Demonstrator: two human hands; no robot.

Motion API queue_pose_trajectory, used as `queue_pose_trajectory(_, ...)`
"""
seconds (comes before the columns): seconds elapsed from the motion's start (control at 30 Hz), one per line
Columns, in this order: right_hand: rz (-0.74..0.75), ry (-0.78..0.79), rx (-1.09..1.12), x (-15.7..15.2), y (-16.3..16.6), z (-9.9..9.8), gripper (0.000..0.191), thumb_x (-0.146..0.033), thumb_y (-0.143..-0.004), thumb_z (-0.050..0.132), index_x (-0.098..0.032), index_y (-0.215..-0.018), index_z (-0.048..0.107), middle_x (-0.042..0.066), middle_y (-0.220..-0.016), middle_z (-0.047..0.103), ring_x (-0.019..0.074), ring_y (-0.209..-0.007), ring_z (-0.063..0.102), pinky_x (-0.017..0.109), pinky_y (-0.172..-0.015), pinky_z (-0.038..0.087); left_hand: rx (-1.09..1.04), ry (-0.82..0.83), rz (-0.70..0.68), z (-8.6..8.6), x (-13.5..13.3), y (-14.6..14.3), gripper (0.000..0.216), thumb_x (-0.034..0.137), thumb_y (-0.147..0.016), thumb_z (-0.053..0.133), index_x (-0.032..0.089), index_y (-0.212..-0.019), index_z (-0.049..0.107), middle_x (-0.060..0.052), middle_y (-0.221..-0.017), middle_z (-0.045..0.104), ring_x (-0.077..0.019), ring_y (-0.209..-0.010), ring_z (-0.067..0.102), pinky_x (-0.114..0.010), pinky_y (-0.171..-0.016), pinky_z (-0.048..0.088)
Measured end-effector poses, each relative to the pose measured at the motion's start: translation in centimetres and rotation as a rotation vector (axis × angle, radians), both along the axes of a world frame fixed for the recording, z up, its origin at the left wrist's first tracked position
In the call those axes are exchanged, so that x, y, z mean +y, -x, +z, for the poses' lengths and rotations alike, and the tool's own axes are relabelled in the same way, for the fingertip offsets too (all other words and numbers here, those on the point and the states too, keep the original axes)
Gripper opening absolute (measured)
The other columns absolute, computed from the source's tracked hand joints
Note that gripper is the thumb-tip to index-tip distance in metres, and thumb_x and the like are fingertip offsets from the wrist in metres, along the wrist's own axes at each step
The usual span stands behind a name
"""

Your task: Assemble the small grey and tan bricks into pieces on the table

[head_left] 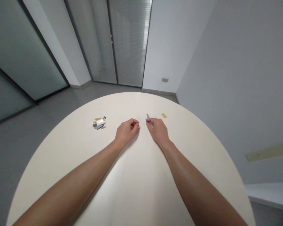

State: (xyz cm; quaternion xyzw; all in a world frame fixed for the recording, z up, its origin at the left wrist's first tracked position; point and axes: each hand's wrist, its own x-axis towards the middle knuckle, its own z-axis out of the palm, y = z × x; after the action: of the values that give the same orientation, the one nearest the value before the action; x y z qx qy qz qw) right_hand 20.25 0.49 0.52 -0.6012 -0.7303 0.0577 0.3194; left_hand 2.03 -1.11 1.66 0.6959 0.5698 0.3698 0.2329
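Note:
On the round cream table [136, 175], my left hand [126, 131] rests with its fingers curled together and nothing visible in them. A loose pile of small grey, tan and white plastic building bricks [99, 123] lies to its left, a little apart. My right hand [157, 130] is curled close to a narrow grey brick [147, 115], which stands just beyond its fingertips. A speck of grey shows under those fingers, too small to identify. A small tan brick [164, 115] lies farther right, not touching the hand.
The table's curved edge [129, 93] runs around the far side, with a grey floor [61, 97] beyond it. Frosted glass panels [30, 53] stand to the left, a door with blinds [129, 40] ahead, and a pale wall [235, 78] to the right.

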Motion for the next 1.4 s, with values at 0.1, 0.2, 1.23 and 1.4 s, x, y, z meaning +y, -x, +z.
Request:
queue_pose_trajectory(0.1,-0.007,-0.011,0.015,0.00,0.00,-0.09,0.027,-0.023,-0.093,0.061,-0.021,-0.119,0.067,0.007,-0.110,0.074,0.0263,-0.103,0.063,0.040,-0.090,0.050,-0.007,-0.005,-0.001,0.00,-0.05,0.00,0.020,0.033,-0.092,0.055,0.023,-0.097,0.072,-0.005,-0.094,0.077,-0.0193,-0.081,0.068,-0.033,-0.078,0.051)
queue_pose_trajectory(0.2,0.000,-0.031,0.031,-0.05,0.04,-0.11,0.029,-0.022,-0.091,0.061,-0.019,-0.120,0.064,0.008,-0.109,0.073,0.0263,-0.102,0.063,0.040,-0.090,0.050,-0.013,-0.011,-0.004,-0.04,-0.06,0.01,0.020,0.033,-0.092,0.055,0.023,-0.097,0.071,-0.004,-0.093,0.077,-0.0188,-0.080,0.068,-0.033,-0.077,0.050)
queue_pose_trajectory(1.23,0.206,-0.002,-0.136,-0.24,0.40,-0.18,0.043,-0.029,-0.097,0.052,-0.016,-0.137,0.059,0.012,-0.143,0.059,0.0270,-0.133,0.053,0.046,-0.111,0.043,0.020,-0.021,-0.005,-0.37,0.13,0.05,0.020,0.033,-0.093,0.054,0.024,-0.099,0.071,-0.002,-0.095,0.077,-0.0191,-0.084,0.070,-0.031,-0.080,0.051)
queue_pose_trajectory(1.4,0.186,-0.001,-0.132,-0.34,0.46,-0.16,0.045,-0.030,-0.098,0.052,-0.014,-0.139,0.057,0.014,-0.145,0.057,0.0277,-0.135,0.050,0.046,-0.113,0.041,0.023,-0.018,-0.008,-0.26,0.08,0.00,0.020,0.033,-0.093,0.054,0.024,-0.099,0.071,-0.003,-0.095,0.078,-0.0194,-0.085,0.070,-0.032,-0.080,0.051)
